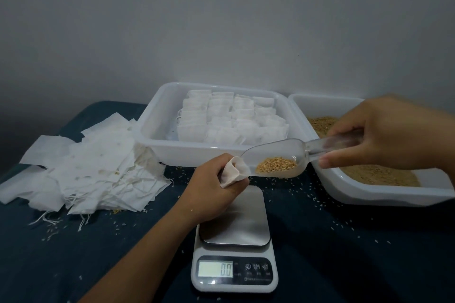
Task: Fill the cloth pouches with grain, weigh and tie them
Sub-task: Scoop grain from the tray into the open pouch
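Head view: left hand [211,187] grips small white cloth pouch [232,171] open-mouthed above steel-topped digital scale [235,226]; right hand [384,133] pinches clear plastic scoop [278,157] of golden grain [275,165]; best tipped slowly, lip inside mouth.

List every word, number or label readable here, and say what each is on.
"0.0" or "00": on the lit display of the kitchen scale; no decimal point is clearly visible.
"M" and "T": apparently on the scale's buttons, blurred.
Small print beneath the buttons: too small to read.
Nothing else bears text.
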`<state>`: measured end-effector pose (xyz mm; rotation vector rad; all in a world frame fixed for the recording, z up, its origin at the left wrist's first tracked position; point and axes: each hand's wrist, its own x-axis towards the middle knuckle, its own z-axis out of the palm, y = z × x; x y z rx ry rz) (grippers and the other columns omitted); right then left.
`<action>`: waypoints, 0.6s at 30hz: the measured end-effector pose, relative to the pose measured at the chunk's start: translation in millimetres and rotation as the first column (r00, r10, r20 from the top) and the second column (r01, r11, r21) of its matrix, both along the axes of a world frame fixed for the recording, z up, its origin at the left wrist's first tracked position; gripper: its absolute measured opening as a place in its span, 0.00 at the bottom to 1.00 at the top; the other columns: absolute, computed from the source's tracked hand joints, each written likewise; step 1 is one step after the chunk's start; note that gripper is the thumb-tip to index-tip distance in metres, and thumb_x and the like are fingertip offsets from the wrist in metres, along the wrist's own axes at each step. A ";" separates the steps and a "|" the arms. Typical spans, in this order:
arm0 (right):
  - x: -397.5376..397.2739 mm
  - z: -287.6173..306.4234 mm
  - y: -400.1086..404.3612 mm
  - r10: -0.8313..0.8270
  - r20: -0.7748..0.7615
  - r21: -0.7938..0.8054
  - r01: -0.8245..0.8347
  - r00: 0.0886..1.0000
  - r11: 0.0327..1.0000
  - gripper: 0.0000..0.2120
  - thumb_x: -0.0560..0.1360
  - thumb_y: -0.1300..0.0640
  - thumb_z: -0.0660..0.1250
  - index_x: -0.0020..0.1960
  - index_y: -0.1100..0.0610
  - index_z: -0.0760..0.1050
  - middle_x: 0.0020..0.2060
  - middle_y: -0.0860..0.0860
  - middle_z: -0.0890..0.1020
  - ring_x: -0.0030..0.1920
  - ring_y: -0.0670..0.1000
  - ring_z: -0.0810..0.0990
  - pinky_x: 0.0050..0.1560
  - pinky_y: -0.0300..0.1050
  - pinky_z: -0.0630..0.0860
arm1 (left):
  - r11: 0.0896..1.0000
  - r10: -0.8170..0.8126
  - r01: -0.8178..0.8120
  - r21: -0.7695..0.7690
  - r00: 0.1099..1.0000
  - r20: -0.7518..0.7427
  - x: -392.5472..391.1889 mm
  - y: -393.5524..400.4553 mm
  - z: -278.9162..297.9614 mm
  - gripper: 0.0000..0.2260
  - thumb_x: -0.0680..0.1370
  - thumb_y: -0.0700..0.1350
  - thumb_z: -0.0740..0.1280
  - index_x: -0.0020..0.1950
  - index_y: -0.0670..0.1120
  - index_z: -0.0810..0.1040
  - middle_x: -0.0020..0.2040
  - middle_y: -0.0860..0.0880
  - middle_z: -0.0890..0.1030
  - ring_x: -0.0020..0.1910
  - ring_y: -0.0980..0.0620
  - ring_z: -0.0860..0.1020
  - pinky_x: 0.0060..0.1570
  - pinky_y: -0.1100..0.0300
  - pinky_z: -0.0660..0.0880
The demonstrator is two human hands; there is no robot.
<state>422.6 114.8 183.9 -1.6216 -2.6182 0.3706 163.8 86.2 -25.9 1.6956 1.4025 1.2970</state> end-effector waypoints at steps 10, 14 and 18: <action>-19.7 14.6 0.7 0.063 0.121 0.053 -0.070 0.991 0.996 0.27 0.53 0.20 0.66 0.41 0.37 0.84 0.30 0.33 0.80 0.36 0.35 0.77 0.35 0.45 0.73 | 1.000 -0.009 0.009 -0.014 1.000 0.007 -2.1 -0.1 0.4 0.05 0.78 0.48 0.75 0.50 0.54 0.81 0.44 0.54 0.83 0.41 0.55 0.80 0.39 0.66 0.74; -12.2 11.7 2.8 0.071 0.056 0.038 -0.073 0.996 0.997 0.23 0.54 0.20 0.68 0.44 0.28 0.82 0.31 0.35 0.82 0.37 0.37 0.79 0.36 0.46 0.75 | 1.000 -0.008 0.008 -0.017 0.999 0.043 -1.7 -0.7 2.6 0.05 0.78 0.46 0.75 0.52 0.52 0.82 0.46 0.54 0.84 0.44 0.53 0.81 0.42 0.62 0.77; 2.4 2.1 8.1 0.043 -0.029 0.022 -0.042 0.999 0.999 0.20 0.56 0.21 0.69 0.43 0.27 0.82 0.33 0.40 0.84 0.36 0.41 0.80 0.36 0.46 0.76 | 1.000 -0.006 0.007 -0.022 0.997 0.071 -1.3 -1.4 4.4 0.05 0.78 0.45 0.75 0.52 0.49 0.82 0.45 0.52 0.84 0.44 0.50 0.81 0.42 0.59 0.77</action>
